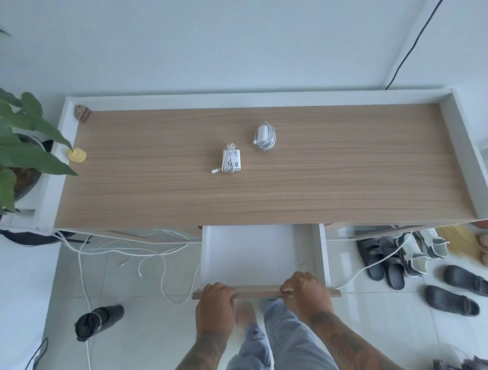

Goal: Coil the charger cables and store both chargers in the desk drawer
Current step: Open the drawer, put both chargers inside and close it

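I have the desk drawer (pixel 260 254) pulled out in front of me, both hands on its wooden front panel (pixel 258 290). My left hand (pixel 216 301) curls over the panel's top edge left of centre, fingers wrapped down over the face. My right hand (pixel 303 290) does the same right of centre, with fingertips pressing the top edge. So each grip is clenched on the panel, holding nothing else.

To do this step well, I judge I should keep the pull even on both sides so the drawer does not skew on its runners, and stop once it is open far enough to drop things in. The white inside looks bare apart from one tiny speck near the front right corner.

Both chargers are up on the counter (pixel 149 193), well apart from my hands. The flat white charger (pixel 231 161) lies near the middle with its cable bunched loosely on top and a plug end trailing to its left; that one looks to need tidier coiling. The second charger (pixel 264 135), just to its right and further back, already has its cable looped around it.
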